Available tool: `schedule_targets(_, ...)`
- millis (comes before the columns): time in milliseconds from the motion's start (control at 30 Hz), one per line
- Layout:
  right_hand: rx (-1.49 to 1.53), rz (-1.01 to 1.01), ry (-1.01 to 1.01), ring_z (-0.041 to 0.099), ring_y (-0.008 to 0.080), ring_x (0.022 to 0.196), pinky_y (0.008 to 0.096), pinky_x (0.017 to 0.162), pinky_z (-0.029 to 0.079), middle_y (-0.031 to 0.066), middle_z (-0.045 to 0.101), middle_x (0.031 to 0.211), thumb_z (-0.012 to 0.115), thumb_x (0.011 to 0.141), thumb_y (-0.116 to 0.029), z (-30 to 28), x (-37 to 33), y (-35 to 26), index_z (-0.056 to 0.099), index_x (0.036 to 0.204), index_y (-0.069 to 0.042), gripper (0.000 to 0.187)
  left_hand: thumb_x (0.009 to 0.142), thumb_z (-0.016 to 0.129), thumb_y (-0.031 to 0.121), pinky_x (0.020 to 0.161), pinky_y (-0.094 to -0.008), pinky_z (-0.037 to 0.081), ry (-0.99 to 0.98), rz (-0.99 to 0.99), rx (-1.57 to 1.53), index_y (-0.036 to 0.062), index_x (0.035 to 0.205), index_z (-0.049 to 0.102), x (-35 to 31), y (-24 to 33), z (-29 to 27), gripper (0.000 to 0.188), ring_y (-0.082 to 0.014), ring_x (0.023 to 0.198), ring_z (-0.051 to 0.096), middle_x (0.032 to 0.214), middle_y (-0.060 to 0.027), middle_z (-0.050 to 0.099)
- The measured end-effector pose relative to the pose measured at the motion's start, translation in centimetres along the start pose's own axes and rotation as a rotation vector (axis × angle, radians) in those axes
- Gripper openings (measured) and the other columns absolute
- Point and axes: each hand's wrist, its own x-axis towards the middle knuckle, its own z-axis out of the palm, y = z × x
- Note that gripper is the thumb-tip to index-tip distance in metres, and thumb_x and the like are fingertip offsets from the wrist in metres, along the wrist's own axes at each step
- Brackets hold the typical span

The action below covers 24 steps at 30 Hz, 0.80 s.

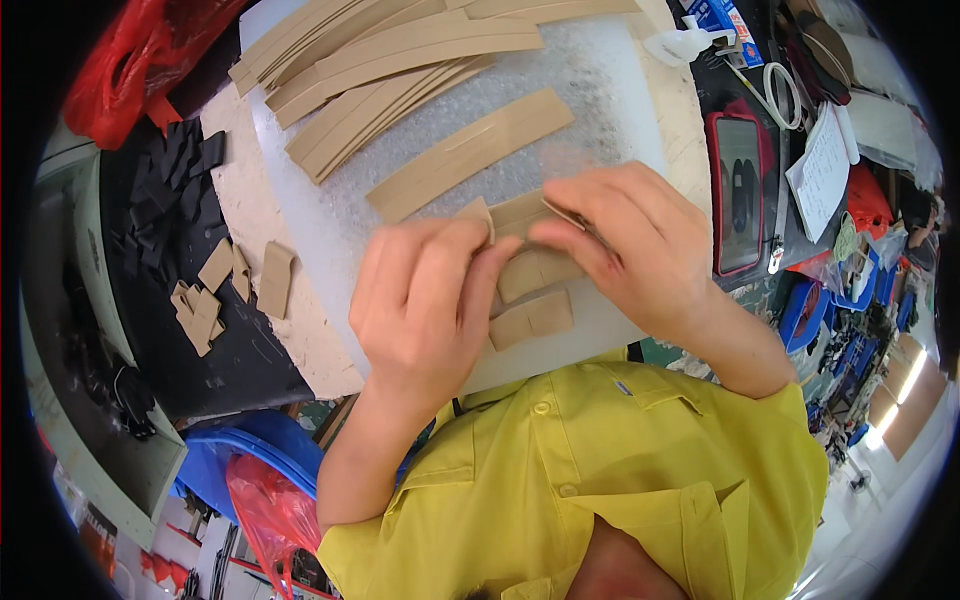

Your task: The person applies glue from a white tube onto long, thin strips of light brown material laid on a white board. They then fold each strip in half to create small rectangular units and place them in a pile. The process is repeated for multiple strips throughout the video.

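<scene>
My left hand (415,285) pinches the left end of a tan strip (520,213), and that end stands bent upward. At the strip's other end, my right hand (640,235) closes thumb and fingers on the edge, which is also turned up. Just below the hands lie two short tan pieces, an upper piece (538,272) partly covered and a lower piece (533,320) in view. A longer flat tan strip (470,152) with a thin line along its middle rests beyond the hands on the whitish translucent mat (610,95).
Several long tan strips (400,55) lie in layers at the mat's far side. To the left are small folded tan pieces (200,318) and a heap of black pieces (165,190). A red-framed tablet (738,190), a notepad (820,170) and a white cable (780,95) sit at right.
</scene>
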Motion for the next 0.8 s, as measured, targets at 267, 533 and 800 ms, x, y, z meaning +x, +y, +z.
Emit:
schedule_targets(267, 0.025, -0.084, -0.153, 0.061, 0.026, 0.088, 0.0316, 0.071, 0.055, 0.0103, 0.062, 0.105, 0.073, 0.075, 0.003, -1.1, -1.5, 1.1, 0.07, 0.123, -0.001, 0.049, 0.066, 0.072, -0.007, 0.075, -0.0363, 0.053, -0.081, 0.067, -0.019, 0.002, 0.106, 0.076, -1.0, -1.1, -0.4, 0.041, -0.0306, 0.091, 0.065, 0.107, -0.0149, 0.067)
schedule_targets(533, 0.056, -0.103, -0.194, 0.056, 0.0238, 0.089, 0.03, 0.069, 0.051, 0.009, 0.061, 0.112, 0.067, 0.077, 0.006, -0.8, -1.2, 0.7, 0.068, 0.125, 0.001, 0.049, 0.064, 0.068, -0.006, 0.078, -0.0379, 0.055, -0.128, 0.131, 0.069, 0.0011, 0.109, 0.075, -1.0, -1.2, -0.7, 0.046, -0.031, 0.093, 0.065, 0.11, -0.0148, 0.067)
schedule_targets(800, -0.036, -0.152, -0.265, 0.055, 0.0256, 0.092, 0.0322, 0.078, 0.052, 0.0095, 0.061, 0.116, 0.064, 0.077, -0.004, -0.8, -1.1, 0.5, 0.063, 0.129, 0.001, 0.052, 0.065, 0.068, -0.005, 0.078, -0.0374, 0.055, -0.151, 0.144, 0.101, 0.0001, 0.107, 0.076, -0.7, -1.0, -0.8, 0.043, -0.0302, 0.094, 0.064, 0.112, -0.0136, 0.066)
